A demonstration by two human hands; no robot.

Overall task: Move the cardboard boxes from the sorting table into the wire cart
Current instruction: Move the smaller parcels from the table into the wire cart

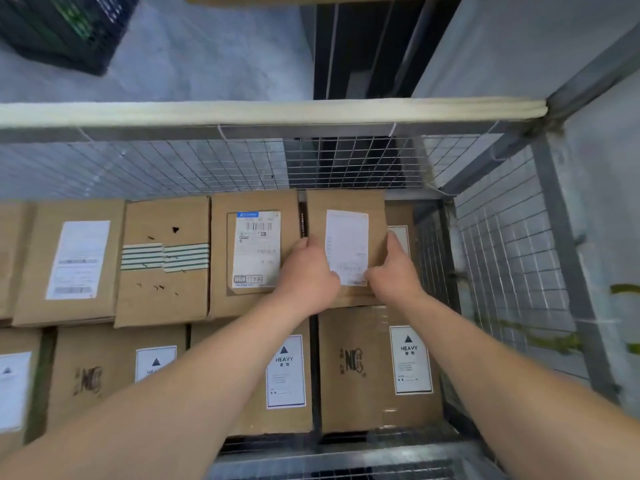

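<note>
I look down into the wire cart (502,216), which holds several cardboard boxes. A small brown box with a white label (346,209) is in the back row near the cart's right corner. My left hand (308,271) grips its left edge, the thumb along the side. My right hand (394,271) grips its right edge. The box sits on top of other boxes, beside a box with a printed shipping label (252,202). The sorting table is out of view.
Boxes marked HEAVY (377,372) fill the front row below my forearms. A box with striped tape (166,261) and another labelled box (72,261) lie to the left. The cart's padded top rail (270,110) runs across the back. A dark crate (65,29) stands on the floor beyond.
</note>
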